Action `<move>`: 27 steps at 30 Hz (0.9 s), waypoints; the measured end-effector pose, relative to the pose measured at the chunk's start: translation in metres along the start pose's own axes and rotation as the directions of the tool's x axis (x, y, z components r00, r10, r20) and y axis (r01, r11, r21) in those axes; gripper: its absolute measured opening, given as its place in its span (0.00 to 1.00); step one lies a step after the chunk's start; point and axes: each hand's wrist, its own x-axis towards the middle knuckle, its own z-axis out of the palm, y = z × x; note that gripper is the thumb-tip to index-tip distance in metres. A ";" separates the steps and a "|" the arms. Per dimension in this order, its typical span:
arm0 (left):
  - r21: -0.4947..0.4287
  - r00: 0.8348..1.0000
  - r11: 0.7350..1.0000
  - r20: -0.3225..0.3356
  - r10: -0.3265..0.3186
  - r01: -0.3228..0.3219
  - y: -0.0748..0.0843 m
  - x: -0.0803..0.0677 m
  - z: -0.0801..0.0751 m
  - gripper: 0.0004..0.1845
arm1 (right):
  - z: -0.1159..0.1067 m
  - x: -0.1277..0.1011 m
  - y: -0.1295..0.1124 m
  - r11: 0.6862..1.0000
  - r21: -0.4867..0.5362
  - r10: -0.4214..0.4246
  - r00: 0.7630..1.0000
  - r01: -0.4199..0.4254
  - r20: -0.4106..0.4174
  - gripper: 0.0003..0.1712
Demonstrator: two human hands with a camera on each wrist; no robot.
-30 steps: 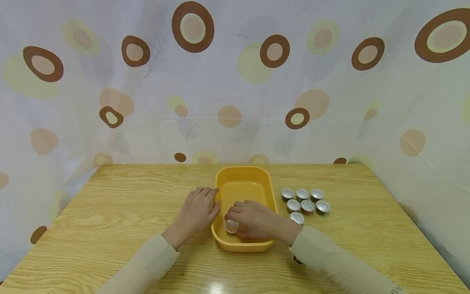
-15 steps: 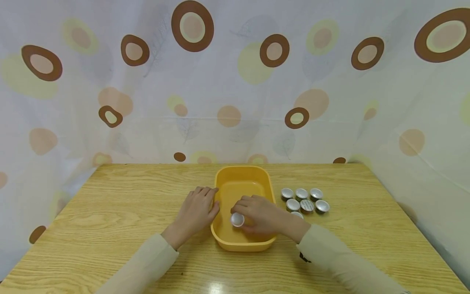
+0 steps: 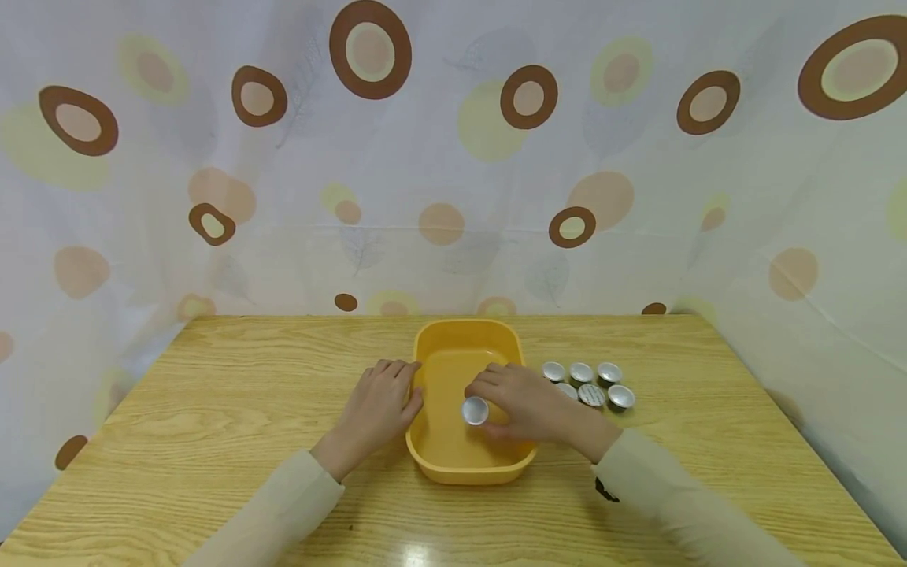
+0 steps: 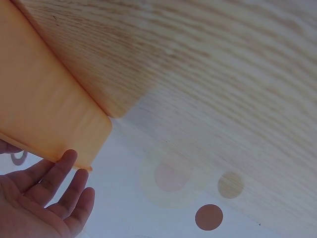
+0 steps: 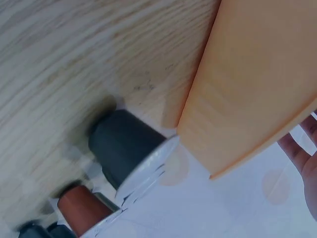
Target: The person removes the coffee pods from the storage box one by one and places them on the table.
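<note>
A coffee capsule with a round silver lid (image 3: 475,410) is pinched by my right hand (image 3: 523,403) over the yellow plastic tub (image 3: 468,476). Its lid faces up, towards the head camera. My left hand (image 3: 379,405) holds the tub's left rim, thumb and forefinger over the edge. In the left wrist view several of that hand's fingertips (image 4: 69,158) touch the outer wall of the tub (image 4: 59,99). The held capsule is out of sight in the right wrist view.
To the right of the tub several more silver-lidded capsules (image 3: 591,395) stand in loose rows, some partly hidden by my right hand. Close up, one is black (image 5: 126,144) and another brown (image 5: 83,209). A patterned cloth (image 3: 453,157) hangs behind the wooden table (image 3: 283,378).
My right hand has moved right and away from me with the capsule, from the tub's lower left towards its right side. My left hand stays on the rim.
</note>
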 end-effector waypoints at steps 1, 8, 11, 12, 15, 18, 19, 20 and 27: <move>0.001 1.000 1.000 -0.003 0.002 -0.002 0.000 0.000 0.000 0.19 | -0.002 -0.001 0.001 1.000 0.003 0.012 1.000 -0.012 0.005 0.19; 0.002 1.000 1.000 -0.016 0.010 -0.010 -0.001 0.000 0.000 0.19 | -0.011 -0.008 0.006 0.997 0.029 0.072 0.997 -0.072 0.013 0.20; -0.007 1.000 1.000 -0.020 0.008 -0.008 -0.001 0.000 0.000 0.19 | -0.015 -0.012 0.008 0.997 0.015 0.078 0.997 -0.078 -0.012 0.20; -0.011 1.000 1.000 -0.023 0.009 -0.009 -0.001 0.000 0.001 0.18 | -0.015 -0.012 0.009 0.997 0.012 0.076 0.997 -0.076 -0.024 0.20; -0.014 0.999 1.000 -0.031 0.012 -0.012 -0.001 0.000 0.001 0.18 | -0.019 -0.015 0.012 0.997 -0.006 0.076 0.995 -0.077 -0.064 0.21; -0.015 0.999 1.000 -0.034 0.016 -0.017 -0.001 0.000 0.001 0.18 | -0.023 -0.017 0.015 0.997 -0.019 0.077 0.993 -0.079 -0.092 0.20; -0.015 0.999 1.000 -0.034 0.016 -0.017 -0.001 0.000 0.001 0.18 | -0.024 -0.018 0.015 0.996 -0.024 0.081 0.992 -0.084 -0.097 0.20; -0.016 0.999 1.000 -0.032 0.016 -0.016 -0.001 0.001 0.002 0.18 | -0.026 -0.019 0.016 0.996 -0.025 0.084 0.991 -0.087 -0.100 0.20; -0.018 1.000 1.000 -0.025 0.014 -0.014 -0.002 0.000 0.002 0.18 | -0.031 -0.029 0.022 0.995 -0.019 0.091 0.986 -0.095 -0.140 0.20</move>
